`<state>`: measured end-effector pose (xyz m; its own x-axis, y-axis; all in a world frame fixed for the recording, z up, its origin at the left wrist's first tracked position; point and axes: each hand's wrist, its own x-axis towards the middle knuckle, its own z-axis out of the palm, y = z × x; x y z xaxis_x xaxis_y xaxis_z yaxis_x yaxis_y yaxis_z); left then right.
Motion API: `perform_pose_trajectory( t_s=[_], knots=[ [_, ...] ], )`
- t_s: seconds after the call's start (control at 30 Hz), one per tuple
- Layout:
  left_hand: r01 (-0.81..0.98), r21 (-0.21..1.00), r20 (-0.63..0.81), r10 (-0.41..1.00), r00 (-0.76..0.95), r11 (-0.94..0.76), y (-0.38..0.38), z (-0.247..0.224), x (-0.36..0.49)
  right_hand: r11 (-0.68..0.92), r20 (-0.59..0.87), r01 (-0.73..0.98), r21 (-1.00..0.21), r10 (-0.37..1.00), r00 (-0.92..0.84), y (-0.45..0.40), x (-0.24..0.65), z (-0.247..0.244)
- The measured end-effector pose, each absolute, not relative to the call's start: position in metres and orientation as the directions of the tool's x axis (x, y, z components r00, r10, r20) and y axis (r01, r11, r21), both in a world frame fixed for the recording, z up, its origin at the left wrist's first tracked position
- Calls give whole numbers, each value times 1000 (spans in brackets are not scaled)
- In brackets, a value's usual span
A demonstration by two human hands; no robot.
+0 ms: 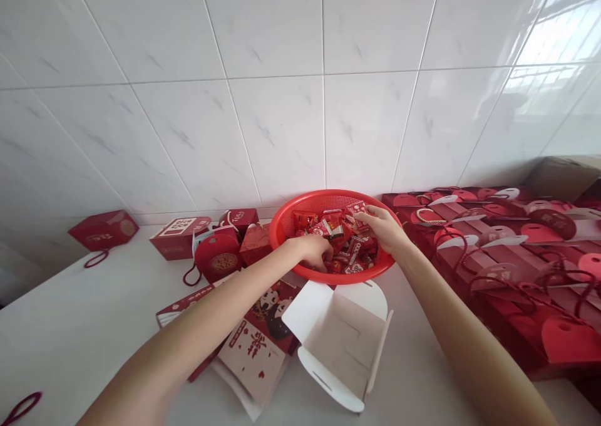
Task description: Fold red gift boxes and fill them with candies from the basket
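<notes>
A red plastic basket [338, 279] stands against the tiled wall with several red-wrapped sweets [359, 245] in it. My left hand [313, 250] reaches over its front left rim, fingers curled down among the wrappers; what they hold, if anything, is hidden. At the basket's right side my right hand [379, 224] pinches a red and white packet [357, 210] between thumb and fingers. In front of the basket lies an open box [345, 338], its white inside facing up and its flaps spread.
Closed red gift boxes [181, 237] and flat printed cards [256, 354] lie on the left of the white table [107, 313]. Rows of red boxes [498, 257] fill the right side. A brown carton [563, 176] stands at the back right.
</notes>
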<state>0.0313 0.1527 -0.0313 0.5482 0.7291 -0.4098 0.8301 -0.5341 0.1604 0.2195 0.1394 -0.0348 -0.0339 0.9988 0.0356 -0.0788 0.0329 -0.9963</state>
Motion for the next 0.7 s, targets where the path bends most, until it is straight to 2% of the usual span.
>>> perform_pose_trajectory(
  t_s=[0.2,0.3,0.5,0.6,0.7],
  knots=[
    [815,235,-352,735,579,-530,153,-34,30,35,38,-80,-996,998,-40,140,219,-38],
    [780,356,-252,750,611,-515,156,-34,25,49,53,-89,-995,998,-39,140,218,-38],
    [564,665,131,820,558,-489,165,-35,21,68,74,-110,-992,996,-51,140,218,-37],
    [439,773,208,837,507,-458,169,-37,21,69,76,-116,-991,996,-53,142,219,-39],
    [356,831,225,843,489,-428,170,-38,20,70,77,-119,-990,996,-54,144,219,-41]
  ],
)
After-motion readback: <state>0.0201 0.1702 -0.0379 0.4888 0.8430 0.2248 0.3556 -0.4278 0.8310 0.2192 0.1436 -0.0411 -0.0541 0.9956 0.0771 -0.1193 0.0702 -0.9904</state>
